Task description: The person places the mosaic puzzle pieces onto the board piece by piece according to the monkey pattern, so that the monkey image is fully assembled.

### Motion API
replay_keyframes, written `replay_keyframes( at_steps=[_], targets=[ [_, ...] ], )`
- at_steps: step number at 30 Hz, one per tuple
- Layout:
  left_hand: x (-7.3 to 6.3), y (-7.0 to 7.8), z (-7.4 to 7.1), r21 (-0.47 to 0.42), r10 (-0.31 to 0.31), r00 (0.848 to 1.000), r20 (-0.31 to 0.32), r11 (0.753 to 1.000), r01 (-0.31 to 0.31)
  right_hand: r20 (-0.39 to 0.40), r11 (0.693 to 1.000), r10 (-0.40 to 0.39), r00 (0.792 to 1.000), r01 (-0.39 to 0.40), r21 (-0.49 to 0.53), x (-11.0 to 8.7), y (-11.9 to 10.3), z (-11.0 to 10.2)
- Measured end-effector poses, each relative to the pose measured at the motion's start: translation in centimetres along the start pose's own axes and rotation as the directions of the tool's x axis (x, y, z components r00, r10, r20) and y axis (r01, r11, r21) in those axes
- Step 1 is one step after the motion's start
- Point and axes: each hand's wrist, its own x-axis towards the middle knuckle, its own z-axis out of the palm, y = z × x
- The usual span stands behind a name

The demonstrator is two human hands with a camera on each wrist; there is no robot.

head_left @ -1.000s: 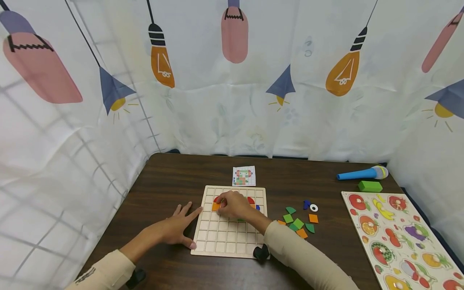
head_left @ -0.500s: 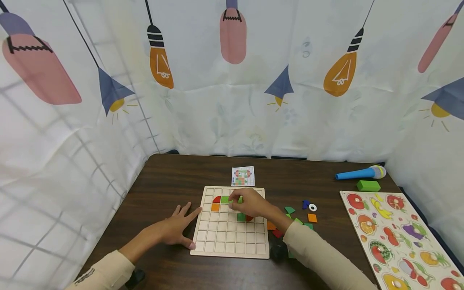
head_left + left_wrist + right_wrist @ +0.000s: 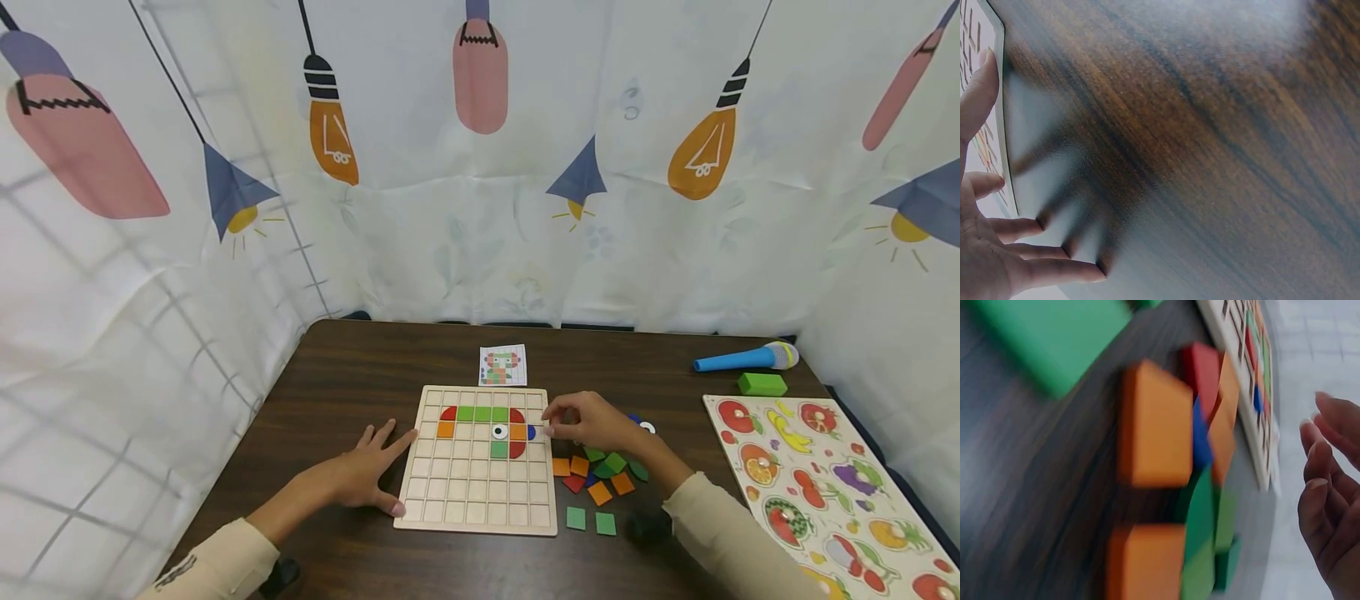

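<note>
While L hand [image 3: 365, 472] touches sq. gridded wood bd. [image 3: 476, 489], R hand [image 3: 591, 419] hovers near.

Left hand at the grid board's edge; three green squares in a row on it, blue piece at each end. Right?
Colour's off: head view shows the end pieces red, not blue. Left hand, grid board and green squares check out.

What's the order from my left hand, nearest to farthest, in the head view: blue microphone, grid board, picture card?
1. Grid board, touching your left hand.
2. Picture card, just beyond the board's far edge.
3. Blue microphone, far right on the table.
</note>
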Motion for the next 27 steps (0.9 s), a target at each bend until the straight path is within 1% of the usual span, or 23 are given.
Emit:
replay_keyframes(
  at_steps=[5, 8, 12, 14, 18, 21, 24, 27],
  targets=[
    [0.0, 0.0, 0.1, -0.004, 0.010, 1.000, -0.007, 1.000, -0.010, -0.010, 0.999, 0.025, 1.000, -0.025, -0.046, -1.9, 1.9, -1.5],
    [0.0, -0.1, 0.1, -0.005, 0.010, 1.000, -0.008, 1.000, -0.010, -0.040, 0.997, 0.047, 0.998, -0.049, -0.055, -2.7, 3.1, -2.7],
    [0.1, -0.2, 0.1, 0.001, 0.012, 1.000, -0.005, 1.000, -0.012, -0.081, 0.994, 0.097, 0.992, -0.101, -0.045, -3.8, 4.6, -4.6],
    [0.1, -0.2, 0.1, 0.000, 0.018, 1.000, -0.002, 1.000, -0.018, -0.100, 0.991, 0.111, 0.989, -0.118, -0.066, -4.4, 5.5, -5.4],
    [0.2, -0.2, 0.1, -0.001, 0.014, 1.000, 0.002, 1.000, -0.014, -0.114, 0.982, 0.124, 0.986, -0.138, -0.127, -5.5, 7.0, -6.7],
    [0.2, -0.1, 0.1, -0.001, 0.007, 1.000, 0.003, 1.000, -0.007, -0.091, 0.977, 0.141, 0.986, -0.154, -0.151, -6.1, 7.9, -7.2],
    [0.1, -0.1, 0.0, 0.003, 0.012, 1.000, 0.001, 1.000, -0.012, -0.070, 0.971, 0.194, 0.978, -0.202, -0.128, -6.5, 8.4, -7.3],
    [0.1, -0.1, -0.1, 0.003, 0.015, 1.000, 0.000, 1.000, -0.015, -0.057, 0.967, 0.230, 0.972, -0.235, -0.102, -6.6, 8.7, -7.3]
  ],
)
